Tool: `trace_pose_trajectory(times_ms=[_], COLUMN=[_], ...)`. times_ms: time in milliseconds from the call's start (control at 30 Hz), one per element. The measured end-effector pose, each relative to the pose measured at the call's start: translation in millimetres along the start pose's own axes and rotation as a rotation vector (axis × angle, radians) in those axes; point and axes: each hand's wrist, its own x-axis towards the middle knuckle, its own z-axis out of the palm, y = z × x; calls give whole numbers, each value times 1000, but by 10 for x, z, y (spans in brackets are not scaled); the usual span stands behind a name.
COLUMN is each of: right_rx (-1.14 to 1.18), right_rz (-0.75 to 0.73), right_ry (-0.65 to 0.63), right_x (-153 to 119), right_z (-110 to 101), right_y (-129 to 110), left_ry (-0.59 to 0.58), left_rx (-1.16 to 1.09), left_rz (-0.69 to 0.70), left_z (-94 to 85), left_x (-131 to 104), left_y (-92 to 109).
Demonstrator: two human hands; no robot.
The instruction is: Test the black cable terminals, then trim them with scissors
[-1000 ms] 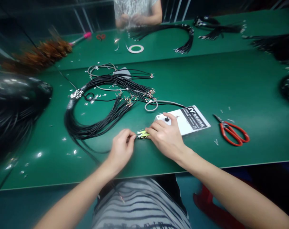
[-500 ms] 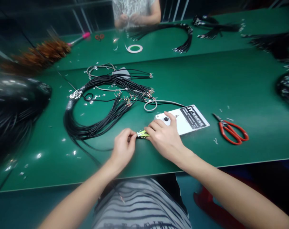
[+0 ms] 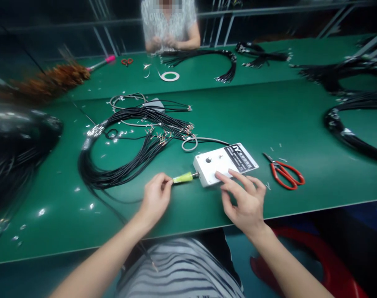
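Observation:
My left hand [image 3: 157, 198] is closed in a pinch on a thin cable, its fingertips at the left end of a yellow-green clip [image 3: 182, 178]. The clip sits on a short metal shaft that sticks out of the left side of a white box [image 3: 213, 170] with a knob, a small switch and a black label. My right hand [image 3: 245, 200] is open with fingers spread, fingertips at the front edge of the box. Left of the box lies a looped bundle of black cables [image 3: 85, 165] with stripped copper ends. The held cable's end is hidden by the fingers.
Red-handled scissors [image 3: 286, 174] lie right of the box. A plastic-wrapped cable bundle [image 3: 23, 132] stands at the left, and more cable bundles [image 3: 340, 128] at the right. A tape roll [image 3: 170, 76] and a duster [image 3: 51, 78] lie farther back. Another person [image 3: 171, 29] sits opposite.
My right hand has let go of the yellow-green clip and moved right to the box's front edge, its fingers spreading. My left hand keeps its pinch beside the clip. The view has tilted slightly upward.

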Motion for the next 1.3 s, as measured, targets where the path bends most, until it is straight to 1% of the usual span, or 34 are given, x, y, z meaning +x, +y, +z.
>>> trace_pose_trajectory(times_ms=[167, 267, 333, 367, 400, 433, 500, 533, 567, 600, 633, 667, 700, 733, 767, 800, 833, 867, 900, 933, 967, 1000, 1033, 1100, 1133, 1200, 1300], right_rx=[-74, -40, 21, 62, 109, 157, 251, 292, 328, 358, 381, 399, 412, 422, 432, 447, 466, 492, 525, 568, 624, 694, 781, 1000, 1117, 1323, 1506], right_rz=[-29, -22, -24, -31, -44, -63, -111, -134, -154, -168, -171, -166, -154, -137, -120, -108, -102, -104, -106, -104, -82, -30, 57, 308, 441, 645, 810], right_ry=[48, 73, 100, 103, 96, 74, -11, -57, -96, -125, -143, -155, -161, -164, -168, -171, -175, -179, -187, -200, -216, -243, -282, -369, -407, -447, -418], right_x=[19, 18, -14, -41, -73, -109, -183, -216, -246, -270, -289, -300, -305, -303, -294, -279, -259, -235, -208, -180, -154, -128, -105, -65, -47, -12, 39], right_z=[75, 67, 62, 64, 69, 78, 106, 122, 137, 149, 159, 166, 172, 177, 183, 191, 201, 213, 226, 237, 245, 249, 249, 244, 243, 251, 287], right_y=[37, 41, 8, -23, -64, -113, -222, -275, -323, -361, -389, -407, -416, -420, -422, -426, -437, -457, -489, -532, -584, -643, -706, -823, -872, -943, -995], left_ry=[11, 46, 84, 114, 154, 202, 324, 371, 394, 393, 370, 326, 244, 148, -30, -426, -710, -859, -931, -959, -942, -897, -829, -662, -584, -473, -393], left_rx=[-8, -47, -85, -103, -118, -129, -135, -127, -111, -89, -64, -39, -10, 11, 37, 142, 257, 390, 453, 447, 392, 287, 166, -26, -79, -118, -115], left_rz=[-14, -16, -6, 1, 10, 18, 38, 49, 67, 91, 123, 161, 212, 256, 320, 472, 600, 655, 660, 634, 568, 480, 385, 217, 160, 103, 81], left_z=[-97, -141, -183, -220, -274, -346, -531, -632, -727, -810, -874, -916, -939, -946, -944, -938, -932, -927, -924, -921, -916, -907, -892, -839, -802, -716, -602], left_x=[-85, -174, -123, -31, 112, 302, 762, 982, 1154, 1251, 1254, 1154, 959, 689, 375, 53, -243, -485, -656, -753, -783, -760, -705, -571, -518, -464, -478], left_y=[-53, -112, -158, -181, -203, -221, -242, -242, -231, -210, -180, -142, -100, -58, -19, 13, 39, 58, 70, 76, 79, 83, 89, 114, 133, 169, 200])
